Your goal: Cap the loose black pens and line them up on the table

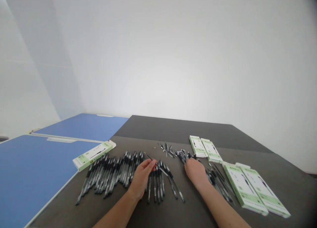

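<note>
My left hand pinches a thin pen refill between thumb and fingertips, its tip pointing up and left. Under and beside that hand, several capped pens lie on the dark table. A long row of black-and-clear pens spreads out to the left. My right hand reaches into a pile of small dark and silvery pen parts; its fingertips are hidden, so what it holds cannot be made out. Loose refills or barrels lie to its right.
A green-and-white box rests at the left table edge. More such boxes lie at the right. Small clear pieces sit mid-table. Blue tabletops adjoin on the left; a white wall stands behind.
</note>
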`<state>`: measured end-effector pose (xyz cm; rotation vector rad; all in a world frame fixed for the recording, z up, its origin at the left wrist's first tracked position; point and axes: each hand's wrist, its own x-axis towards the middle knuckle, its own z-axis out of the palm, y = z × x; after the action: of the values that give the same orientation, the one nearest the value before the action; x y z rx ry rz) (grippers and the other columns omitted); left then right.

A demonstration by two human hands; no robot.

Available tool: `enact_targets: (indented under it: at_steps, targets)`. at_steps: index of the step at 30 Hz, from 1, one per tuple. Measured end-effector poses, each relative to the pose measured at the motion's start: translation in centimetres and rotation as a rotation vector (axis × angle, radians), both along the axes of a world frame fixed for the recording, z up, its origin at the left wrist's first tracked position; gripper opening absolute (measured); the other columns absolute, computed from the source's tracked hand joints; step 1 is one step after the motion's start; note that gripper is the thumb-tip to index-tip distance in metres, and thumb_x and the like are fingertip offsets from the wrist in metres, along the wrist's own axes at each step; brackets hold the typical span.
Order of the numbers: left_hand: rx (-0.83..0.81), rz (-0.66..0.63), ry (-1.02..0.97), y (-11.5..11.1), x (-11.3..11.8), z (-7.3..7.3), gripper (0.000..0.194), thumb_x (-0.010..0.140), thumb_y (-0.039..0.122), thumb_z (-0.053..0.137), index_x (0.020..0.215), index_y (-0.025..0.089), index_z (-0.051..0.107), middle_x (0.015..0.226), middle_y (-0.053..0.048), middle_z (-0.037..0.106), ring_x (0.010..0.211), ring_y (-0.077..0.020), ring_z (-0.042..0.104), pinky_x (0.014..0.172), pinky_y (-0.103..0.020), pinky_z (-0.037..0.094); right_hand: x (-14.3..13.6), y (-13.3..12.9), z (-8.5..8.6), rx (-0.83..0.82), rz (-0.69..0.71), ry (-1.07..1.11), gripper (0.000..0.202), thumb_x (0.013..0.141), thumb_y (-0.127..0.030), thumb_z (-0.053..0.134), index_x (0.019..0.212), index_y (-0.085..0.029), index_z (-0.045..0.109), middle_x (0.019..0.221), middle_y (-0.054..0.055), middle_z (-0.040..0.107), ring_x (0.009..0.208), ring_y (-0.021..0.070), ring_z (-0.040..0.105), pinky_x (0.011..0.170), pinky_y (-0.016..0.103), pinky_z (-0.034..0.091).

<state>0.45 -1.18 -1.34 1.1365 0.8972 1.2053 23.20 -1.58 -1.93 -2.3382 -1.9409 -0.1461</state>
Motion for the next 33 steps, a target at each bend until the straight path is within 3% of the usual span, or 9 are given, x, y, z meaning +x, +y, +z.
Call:
enact_targets:
  at_steps: [6, 10, 14, 20, 33]
  targets:
    - [-0.029, 0.076, -0.101, 0.1, 0.1, 0.0, 0.023, 0.068, 0.036, 0.067, 0.075, 0.015, 0.066, 0.072, 0.0, 0.064, 0.068, -0.0119, 0.056, 0.069, -0.023, 0.042, -1.0, -0.8, 1.7, 0.101, 0.009, 0.067, 0.023, 0.083, -0.02, 0.042, 0.08, -0.013, 0.064, 0.086, 0.013, 0.066, 0.078, 0.0212, 0.063, 0.063, 0.025, 0.041]
    - [-0.044, 0.185, -0.208, 1.0, -0.1, 1.1, 0.023, 0.067, 0.035, 0.068, 0.078, 0.014, 0.066, 0.073, 0.0, 0.062, 0.066, -0.0102, 0.055, 0.067, -0.022, 0.043, -2.5, -1.8, 2.9, 0.128, 0.155, 0.218, 0.02, 0.081, -0.024, 0.043, 0.073, -0.021, 0.06, 0.074, 0.0, 0.065, 0.069, 0.0126, 0.06, 0.059, 0.02, 0.037]
    - [-0.015, 0.238, -0.269, 2.0, -0.6, 1.6, 0.023, 0.067, 0.034, 0.069, 0.078, 0.014, 0.066, 0.072, 0.0, 0.061, 0.066, -0.0094, 0.054, 0.068, -0.021, 0.043, -3.7, -2.9, 2.5, 0.124, 0.327, 0.429, 0.017, 0.076, -0.018, 0.044, 0.067, -0.02, 0.057, 0.062, -0.003, 0.059, 0.058, 0.0109, 0.053, 0.054, 0.02, 0.032]
    - [-0.077, 0.241, -0.299, 1.8, -1.1, 0.9, 0.023, 0.068, 0.033, 0.069, 0.078, 0.014, 0.066, 0.075, 0.0, 0.061, 0.067, -0.0089, 0.055, 0.067, -0.02, 0.043, -4.3, -3.9, 1.9, 0.141, 0.499, 0.356, 0.013, 0.072, -0.013, 0.045, 0.067, -0.021, 0.055, 0.065, -0.003, 0.056, 0.061, 0.0112, 0.05, 0.056, 0.022, 0.028]
    - [0.013, 0.273, -0.097, 1.6, -1.1, 0.8, 0.027, 0.069, 0.038, 0.065, 0.08, 0.013, 0.065, 0.073, -0.002, 0.061, 0.07, -0.0127, 0.054, 0.07, -0.025, 0.041, -4.3, -4.2, 1.9, 0.11, 0.51, 0.35, 0.013, 0.074, -0.015, 0.046, 0.07, -0.021, 0.056, 0.068, -0.002, 0.057, 0.064, 0.0118, 0.051, 0.059, 0.022, 0.028]
